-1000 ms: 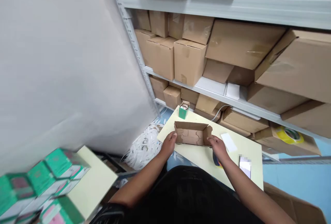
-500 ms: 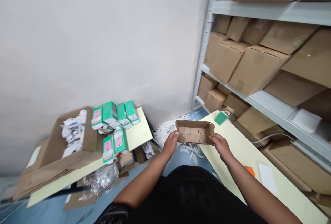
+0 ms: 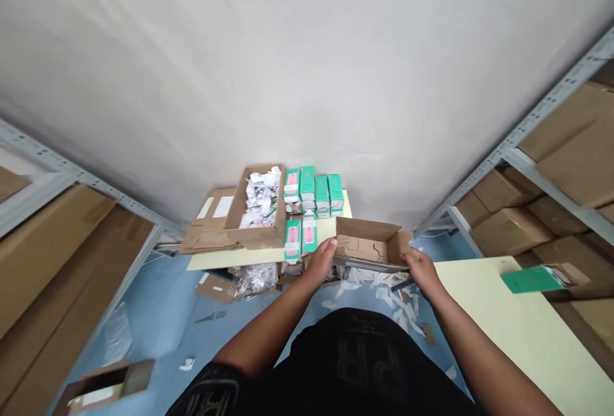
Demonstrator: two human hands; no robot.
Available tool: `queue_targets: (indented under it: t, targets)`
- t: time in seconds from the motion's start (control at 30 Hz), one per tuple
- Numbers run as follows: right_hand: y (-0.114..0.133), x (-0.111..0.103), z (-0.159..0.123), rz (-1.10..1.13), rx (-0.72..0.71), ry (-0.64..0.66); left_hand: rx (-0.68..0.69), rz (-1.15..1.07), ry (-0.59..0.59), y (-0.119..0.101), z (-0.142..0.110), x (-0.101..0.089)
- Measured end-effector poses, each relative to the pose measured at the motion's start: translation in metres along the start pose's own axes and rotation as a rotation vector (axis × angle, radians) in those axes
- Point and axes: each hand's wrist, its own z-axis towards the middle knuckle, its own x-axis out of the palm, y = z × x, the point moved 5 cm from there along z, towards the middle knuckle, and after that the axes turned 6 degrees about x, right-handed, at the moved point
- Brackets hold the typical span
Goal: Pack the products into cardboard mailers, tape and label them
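Observation:
An open, shallow cardboard box (image 3: 367,230) is held up in front of me with its inside showing; I see only bare cardboard in it. My left hand (image 3: 324,260) is closed on its left end, thumb at the rim. At the right end, my right hand (image 3: 422,269) grips the wall near a raised flap. Just beyond my left hand, several green boxes with pink panels (image 3: 309,232) stand and lie on a pale yellow table (image 3: 326,229). Beside them sits a larger carton (image 3: 256,235) of crumpled white paper (image 3: 263,195).
Flattened cardboard (image 3: 206,227) lies at the table's left end. To the right, a second pale table (image 3: 499,313) carries a green box (image 3: 532,280). Metal shelves with cartons (image 3: 511,233) flank both sides. Paper scraps (image 3: 403,307) and an open carton (image 3: 103,387) are on the blue floor.
My view has swung left, so the table with green boxes now lies ahead and left shelving appears. Both hands still hold the cardboard box, now nearer that table.

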Motion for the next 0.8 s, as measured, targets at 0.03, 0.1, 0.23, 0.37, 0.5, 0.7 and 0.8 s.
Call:
queue_targets:
  t: [0.03, 0.1, 0.23, 0.37, 0.5, 0.7, 0.8]
  targets:
    - [0.011, 0.012, 0.002, -0.002, -0.019, 0.031, -0.013, -0.017, -0.014, 0.001, 0.0, -0.018]
    - [0.034, 0.034, 0.005, 0.015, -0.053, 0.113, -0.02, -0.05, -0.038, 0.0, 0.001, -0.055]
    - [0.071, 0.066, 0.013, 0.052, -0.066, 0.2, 0.054, -0.086, -0.111, -0.012, 0.012, -0.133]
    - [0.097, 0.094, 0.026, 0.019, -0.061, 0.25, 0.101, 0.085, -0.301, -0.02, 0.043, -0.207]
    - [0.117, 0.122, 0.047, -0.01, -0.08, 0.368, -0.069, 0.535, -0.37, -0.012, 0.091, -0.255]
    - [0.146, 0.149, 0.086, -0.026, -0.134, 0.519, -0.345, 1.038, -0.093, 0.028, 0.157, -0.27]
    - [0.158, 0.156, 0.104, -0.038, -0.139, 0.605, -0.413, 1.082, -0.053, 0.048, 0.174, -0.267]
